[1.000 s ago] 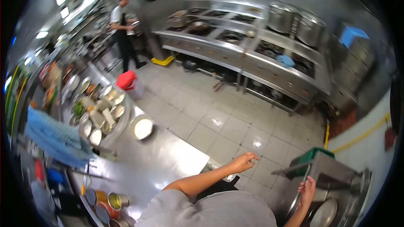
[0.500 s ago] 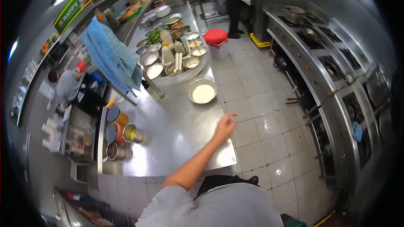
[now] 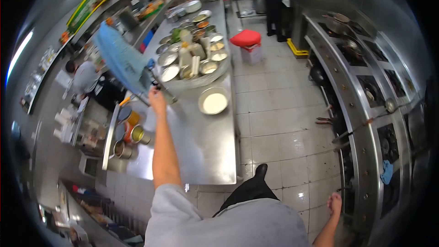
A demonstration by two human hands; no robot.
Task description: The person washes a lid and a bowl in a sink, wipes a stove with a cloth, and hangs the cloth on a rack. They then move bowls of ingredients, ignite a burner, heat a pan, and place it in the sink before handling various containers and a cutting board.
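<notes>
My left hand (image 3: 157, 99) is stretched out over the steel table (image 3: 196, 142), at the shelf post beside the hanging blue towel (image 3: 116, 50). Its fingers are closed around something small and dark, too blurred to name. Low on the right, away from the table, my right hand (image 3: 335, 204) hangs beside the stove front with its fingers curled in; I see nothing in it. A metal bowl of pale cream-coloured liquid (image 3: 214, 104) rests near the table's right edge.
Several metal bowls of ingredients (image 3: 209, 67) and bottles crowd the far table. Containers (image 3: 137, 135) line its left edge. A stove (image 3: 361, 105) runs along the right. A red-topped bin (image 3: 247, 39) stands on the floor; two other people are farther off.
My left hand has swung left from the table's right edge to the post by the towel. My right hand has come into view. The camera view has shifted slightly.
</notes>
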